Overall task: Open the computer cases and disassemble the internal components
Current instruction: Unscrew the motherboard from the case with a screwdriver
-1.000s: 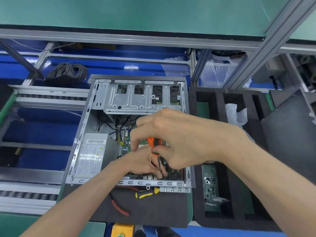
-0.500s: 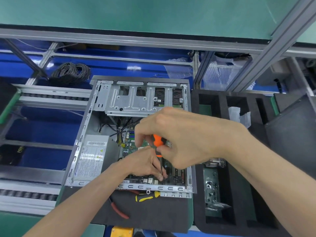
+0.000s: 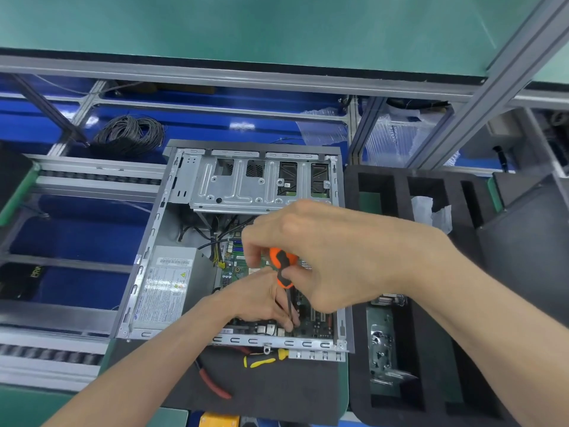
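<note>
Sheet-metal computer case (image 3: 160, 241) lies open; an orange-and-black screwdriver (image 3: 281, 266) is gripped by the right hand (image 3: 323, 257), its thin shaft pinched by the left hand (image 3: 258, 300) above the green motherboard (image 3: 320, 325). Black foam tray (image 3: 397, 180) adjoins.

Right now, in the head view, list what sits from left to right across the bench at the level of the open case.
Roller conveyor rail → power supply → left hand → orange screwdriver → right hand → black foam tray → dark case panel.
</note>
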### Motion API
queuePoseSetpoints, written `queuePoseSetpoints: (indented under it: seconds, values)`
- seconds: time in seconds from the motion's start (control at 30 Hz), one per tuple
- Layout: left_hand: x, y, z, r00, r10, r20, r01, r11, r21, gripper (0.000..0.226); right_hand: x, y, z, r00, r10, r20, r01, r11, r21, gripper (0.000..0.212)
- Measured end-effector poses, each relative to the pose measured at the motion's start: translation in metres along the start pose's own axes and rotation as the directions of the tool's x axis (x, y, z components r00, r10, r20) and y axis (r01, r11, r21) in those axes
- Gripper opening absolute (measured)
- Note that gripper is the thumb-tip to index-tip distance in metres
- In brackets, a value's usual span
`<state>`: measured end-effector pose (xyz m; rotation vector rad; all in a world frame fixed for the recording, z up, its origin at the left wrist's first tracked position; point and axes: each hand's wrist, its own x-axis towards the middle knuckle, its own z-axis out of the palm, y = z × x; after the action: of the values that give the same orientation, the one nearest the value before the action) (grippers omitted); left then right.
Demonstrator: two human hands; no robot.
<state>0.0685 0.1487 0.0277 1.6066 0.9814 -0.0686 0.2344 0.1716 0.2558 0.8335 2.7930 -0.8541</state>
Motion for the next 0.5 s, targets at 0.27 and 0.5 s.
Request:
queuePoseSetpoints:
  seconds: [0.27,0.5]
  values:
    - [0.0,0.001,0.002,0.999,-0.038,0.011,0.037,0.996,0.08,0.018,0.006,-0.001,0.01,0.989,-0.009,-0.148,-0.02,0.981,-0.191,0.01]
    - [0.003,0.001,0.001,0.997,-0.066,0.026,0.054,0.94,0.336,0.013,-0.002,-0.002,0.001,0.998,0.014,-0.056,-0.018,0.998,-0.068,0.018]
